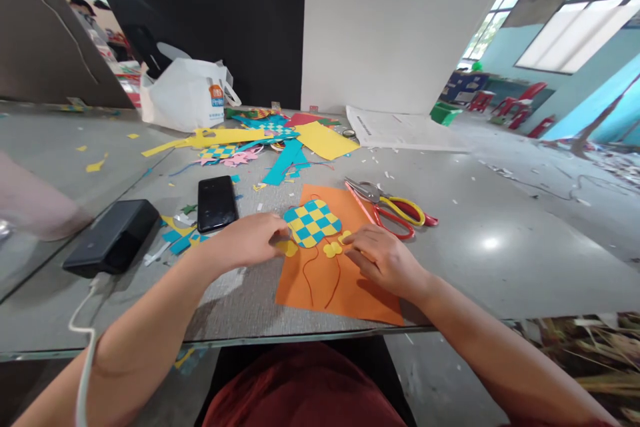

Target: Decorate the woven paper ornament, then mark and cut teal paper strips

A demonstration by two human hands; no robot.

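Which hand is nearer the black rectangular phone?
Left. The left hand is just right of the phone; the right hand is farther right, over the orange rectangular paper sheet.

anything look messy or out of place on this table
Two things: paper scraps lie loose between the phone and the black box, like uncleared offcuts. The orange sheet sits askew to the front edge of the table, its near right corner close to that edge.

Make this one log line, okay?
left hand: by yellow cutout; right hand: by other yellow cutouts; checkered paper: mostly on orange sheet; phone: left of sheet
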